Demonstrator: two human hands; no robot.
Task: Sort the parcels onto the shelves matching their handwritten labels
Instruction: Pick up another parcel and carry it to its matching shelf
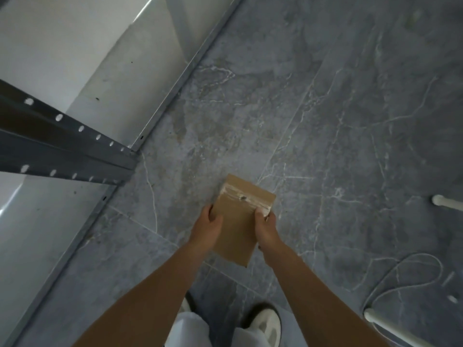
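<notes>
1. Two hands grasp one parcel (240, 222). The left hand (206, 227) clasps its left edge with the thumb lying on the top face. The right hand (266, 227) clasps the right edge the same way. The fingers (259, 216) of both curl round the sides, and those underneath are hidden.
2. The one parcel is a flat, brown cardboard packet, held just below the middle of the frame, above the floor (338, 121) and tilted with its far end toward the upper right.
3. A single strip of whitish tape (244, 197) crosses its upper part. A small dark mark on it is too blurred to read.
4. Both bare forearms run down to the bottom edge. Between them show white trousers (190, 329) and one plainly seen white shoe (266, 321).
5. On the left stand metal shelves (75, 58), with pale boards in the upper left and lower left. One dark perforated post (62, 146) crosses in front of them.
6. The floor is grey, veined tile.
7. In the lower right lies one looped white cable (400, 276) beside two white tubes (448, 202), well apart from the parcel.
</notes>
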